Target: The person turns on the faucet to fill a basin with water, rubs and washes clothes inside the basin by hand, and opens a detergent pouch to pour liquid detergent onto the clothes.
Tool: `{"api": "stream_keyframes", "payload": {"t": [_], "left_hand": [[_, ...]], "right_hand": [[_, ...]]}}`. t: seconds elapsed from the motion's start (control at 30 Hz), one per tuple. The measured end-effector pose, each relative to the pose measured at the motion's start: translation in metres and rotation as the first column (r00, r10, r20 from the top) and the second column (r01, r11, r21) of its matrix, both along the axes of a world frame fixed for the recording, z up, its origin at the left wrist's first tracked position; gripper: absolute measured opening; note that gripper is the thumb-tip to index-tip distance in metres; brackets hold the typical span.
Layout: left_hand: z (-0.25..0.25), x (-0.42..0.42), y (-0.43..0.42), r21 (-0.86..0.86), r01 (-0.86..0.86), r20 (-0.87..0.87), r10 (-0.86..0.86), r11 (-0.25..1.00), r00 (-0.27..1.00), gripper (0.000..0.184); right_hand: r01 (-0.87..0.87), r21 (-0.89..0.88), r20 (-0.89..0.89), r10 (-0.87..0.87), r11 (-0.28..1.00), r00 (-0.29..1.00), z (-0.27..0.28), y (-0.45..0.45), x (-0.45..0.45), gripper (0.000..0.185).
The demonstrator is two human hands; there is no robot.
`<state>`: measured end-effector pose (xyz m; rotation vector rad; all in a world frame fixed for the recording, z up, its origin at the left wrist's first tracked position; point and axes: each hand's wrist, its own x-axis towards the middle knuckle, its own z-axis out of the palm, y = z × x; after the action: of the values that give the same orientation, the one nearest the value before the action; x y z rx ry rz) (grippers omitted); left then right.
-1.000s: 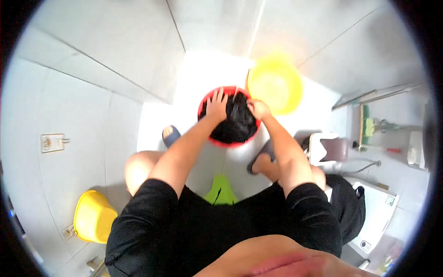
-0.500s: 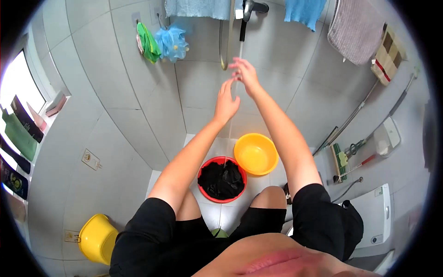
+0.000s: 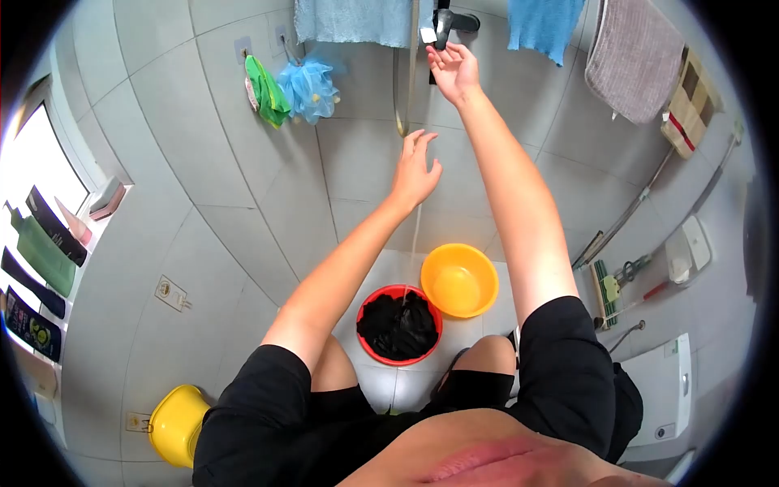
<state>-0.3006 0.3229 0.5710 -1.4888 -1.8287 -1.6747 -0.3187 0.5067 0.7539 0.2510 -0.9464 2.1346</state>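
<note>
Left hand (image 3: 415, 174): raised beside the falling water (image 3: 417, 235), fingers apart, loosely bent. Right hand (image 3: 454, 75): palm open, fingers slightly spread, at the black tap (image 3: 444, 28); contact cannot be told. Below: black cloth (image 3: 398, 326) within the red basin (image 3: 363, 342), under the stream; yellow basin (image 3: 459, 281) just beside.

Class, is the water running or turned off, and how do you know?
Running: a thin stream falls onto the black cloth in the red basin.
</note>
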Motion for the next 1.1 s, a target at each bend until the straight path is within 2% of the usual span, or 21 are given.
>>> {"api": "stream_keyframes", "payload": {"t": [0.07, 0.1, 0.17, 0.23, 0.33, 0.4, 0.43, 0.5, 0.53, 0.57, 0.63, 0.73, 0.77, 0.83, 0.87, 0.9, 0.93, 0.97, 1.03, 1.07, 1.1], "left_hand": [[-0.018, 0.001, -0.002, -0.063, -0.038, -0.127, 0.030, 0.997, 0.991, 0.055], [-0.024, 0.004, -0.004, -0.062, -0.034, -0.129, 0.026, 0.998, 0.991, 0.055], [-0.034, 0.008, -0.011, -0.128, 0.037, -0.056, -0.044, 0.991, 0.997, 0.053], [-0.042, 0.007, -0.015, -0.136, 0.050, -0.024, -0.053, 0.989, 0.998, 0.053], [-0.057, 0.007, -0.023, -0.145, 0.079, 0.049, -0.072, 0.986, 0.996, 0.053], [-0.065, 0.007, -0.029, -0.141, 0.096, 0.083, -0.085, 0.985, 0.993, 0.054], [-0.070, 0.010, -0.033, -0.126, 0.100, 0.107, -0.087, 0.987, 0.990, 0.053], [-0.088, 0.020, -0.044, -0.128, 0.109, 0.153, -0.089, 0.986, 0.984, 0.053], [-0.099, 0.025, -0.050, -0.119, 0.138, 0.232, -0.108, 0.983, 0.967, 0.052], [-0.111, 0.030, -0.057, -0.110, 0.168, 0.313, -0.126, 0.980, 0.941, 0.052], [-0.150, 0.039, -0.069, -0.177, 0.144, 0.352, -0.074, 0.974, 0.933, 0.049], [-0.227, 0.060, -0.096, -0.312, 0.087, 0.346, 0.028, 0.946, 0.938, 0.043], [-0.251, 0.066, -0.105, -0.377, 0.096, 0.360, 0.050, 0.921, 0.932, 0.042], [-0.308, 0.069, -0.119, -0.555, 0.036, 0.285, 0.149, 0.831, 0.947, 0.041], [-0.328, 0.069, -0.119, -0.735, 0.070, 0.263, 0.188, 0.674, 0.946, 0.044], [-0.342, 0.068, -0.122, -0.871, 0.107, 0.232, 0.209, 0.479, 0.950, 0.047], [-0.344, 0.077, -0.129, -0.869, 0.146, 0.257, 0.179, 0.473, 0.950, 0.047], [-0.336, 0.086, -0.133, -0.860, 0.178, 0.278, 0.148, 0.478, 0.949, 0.048], [-0.315, 0.098, -0.159, -0.866, 0.125, 0.127, -0.028, 0.484, 0.992, 0.046], [-0.313, 0.099, -0.174, -0.874, 0.096, 0.050, -0.108, 0.476, 0.993, 0.044], [-0.310, 0.096, -0.188, -0.868, 0.134, 0.050, -0.184, 0.479, 0.982, 0.041]], "right_hand": [[0.017, 0.008, 0.022, -0.018, 1.000, 1.000, 0.003, 0.000, 0.009, 0.033], [0.022, 0.010, 0.020, -0.022, 1.000, 1.000, 0.006, 0.005, 0.012, 0.033], [0.146, 0.099, -0.018, -0.145, 0.984, 0.989, 0.012, 0.014, 0.022, 0.044], [0.162, 0.103, -0.045, -0.158, 0.981, 0.986, 0.015, 0.016, 0.032, 0.057], [0.136, 0.095, -0.025, -0.134, 0.986, 0.991, 0.003, 0.008, 0.041, 0.063], [0.281, 0.183, -0.015, -0.283, 0.942, 0.959, -0.009, 0.001, 0.047, 0.069], [0.283, 0.177, -0.003, -0.287, 0.943, 0.958, -0.021, -0.008, 0.056, 0.069], [0.283, 0.326, 0.119, -0.336, 0.902, 0.934, -0.066, -0.035, 0.081, 0.067], [0.207, 0.355, 0.200, -0.291, 0.912, 0.936, -0.094, -0.050, 0.097, 0.061], [0.129, 0.373, 0.284, -0.245, 0.919, 0.927, -0.127, -0.063, 0.113, 0.056], [0.049, 0.307, 0.441, -0.188, 0.951, 0.877, -0.209, -0.091, 0.140, 0.045], [0.049, 0.241, 0.706, -0.210, 0.969, 0.676, -0.359, -0.138, 0.170, 0.035], [-0.037, 0.292, 0.782, -0.216, 0.956, 0.585, -0.401, -0.153, 0.183, 0.033], [-0.217, 0.252, 0.914, -0.158, 0.943, 0.375, -0.479, -0.179, 0.207, 0.038], [-0.461, 0.315, 0.949, -0.278, 0.829, 0.148, -0.490, -0.190, 0.212, 0.041], [-0.695, 0.289, 0.904, -0.427, 0.658, -0.029, -0.499, -0.199, 0.210, 0.045], [-0.694, 0.617, 0.757, -0.520, 0.371, 0.395, -0.536, -0.203, 0.223, 0.049], [-0.892, 0.417, 0.818, -0.501, 0.175, 0.284, -0.512, -0.211, 0.224, 0.051], [-0.933, 0.329, 0.838, -0.501, 0.143, 0.219, -0.498, -0.217, 0.237, 0.051], [-0.933, 0.346, 0.833, -0.490, 0.099, 0.257, -0.507, -0.214, 0.249, 0.052], [-0.926, 0.373, 0.822, -0.484, 0.057, 0.301, -0.513, -0.204, 0.258, 0.052]]}}
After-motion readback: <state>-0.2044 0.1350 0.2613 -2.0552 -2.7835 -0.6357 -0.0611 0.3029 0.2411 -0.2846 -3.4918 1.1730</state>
